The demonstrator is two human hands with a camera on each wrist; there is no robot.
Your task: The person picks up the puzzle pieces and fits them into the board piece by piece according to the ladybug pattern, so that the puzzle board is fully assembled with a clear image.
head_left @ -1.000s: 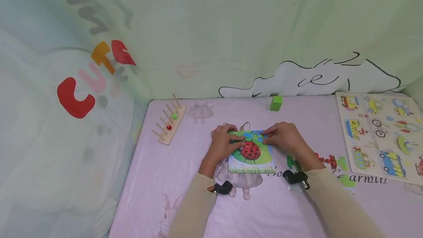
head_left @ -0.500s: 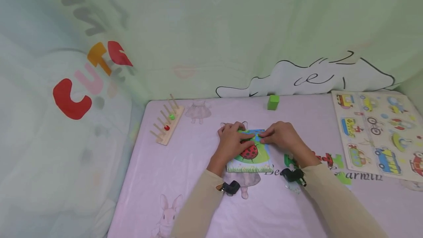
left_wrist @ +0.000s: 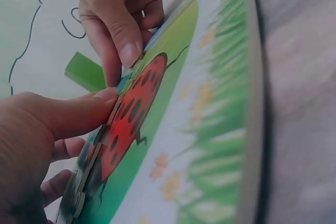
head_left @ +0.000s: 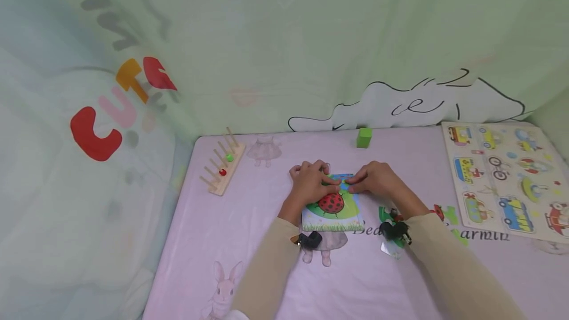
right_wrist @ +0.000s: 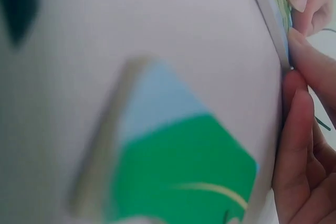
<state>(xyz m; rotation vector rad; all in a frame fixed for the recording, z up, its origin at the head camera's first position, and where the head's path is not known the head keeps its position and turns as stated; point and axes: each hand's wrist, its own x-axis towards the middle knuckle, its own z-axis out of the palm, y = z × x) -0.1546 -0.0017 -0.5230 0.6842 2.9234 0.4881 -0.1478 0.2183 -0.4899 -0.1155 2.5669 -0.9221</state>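
Note:
A square ladybug jigsaw puzzle point(head_left: 331, 223) lies on the table, its printed grass edge toward the person. My left hand point(head_left: 308, 184) holds the far left part of the puzzle, with thumb and index finger reaching over the top pieces and other fingers curled at the far edge. Opposite, my right hand point(head_left: 375, 179) pinches a small puzzle piece at the upper right edge; the fingertips mostly hide that piece. Both thumbs come close together above the ladybug in the left wrist view. Near my right wrist lies a loose green and light blue puzzle piece point(right_wrist: 178, 161).
More loose red and green pieces point(head_left: 450, 214) lie partly behind the right forearm. A wooden vehicle puzzle board point(head_left: 489, 221) is at the right. A green block point(head_left: 364, 138) stands at the back, and a peg rack point(head_left: 231, 174) with two beads at the left.
My left hand has slid right across the puzzle, bringing its thumb and index finger nearer my right hand. The right hand stays at the upper right edge. The head view has shifted slightly.

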